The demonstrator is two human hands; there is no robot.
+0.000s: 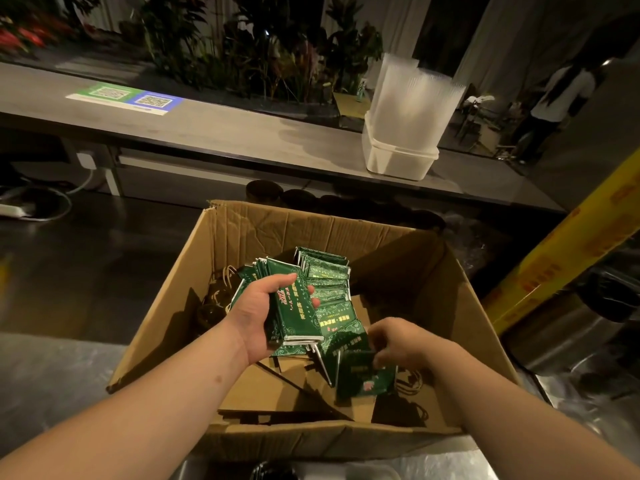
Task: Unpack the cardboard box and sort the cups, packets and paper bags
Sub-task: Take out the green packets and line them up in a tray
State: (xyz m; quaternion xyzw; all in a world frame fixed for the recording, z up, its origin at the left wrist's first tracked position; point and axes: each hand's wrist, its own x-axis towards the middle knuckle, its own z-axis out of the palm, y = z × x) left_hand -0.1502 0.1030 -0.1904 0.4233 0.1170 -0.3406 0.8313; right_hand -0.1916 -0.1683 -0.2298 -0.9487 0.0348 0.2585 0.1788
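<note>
Brown corrugated cardboard is forming the box, which is sitting open and creased just below a long grey counter. On that counter, translucent ribbed cups are standing stacked in a white plastic tub, well apart from the box. Flat brown paper bags with twine handles are lying across the box floor. They are looking light and limp, probably best lifted by a folded edge or the handles. Glossy green packets are lying heaped on top of them. Thin, flat and slick, they are likely to fan out and slide from a loose stack unless squeezed across their faces. The person's left hand is doing just that, gripping a stack with the thumb over the top face and the fingers wrapped round the far edge. The right hand is reaching down near the front wall, fingers curled onto a single darker packet, seemingly pinching its top edge.
</note>
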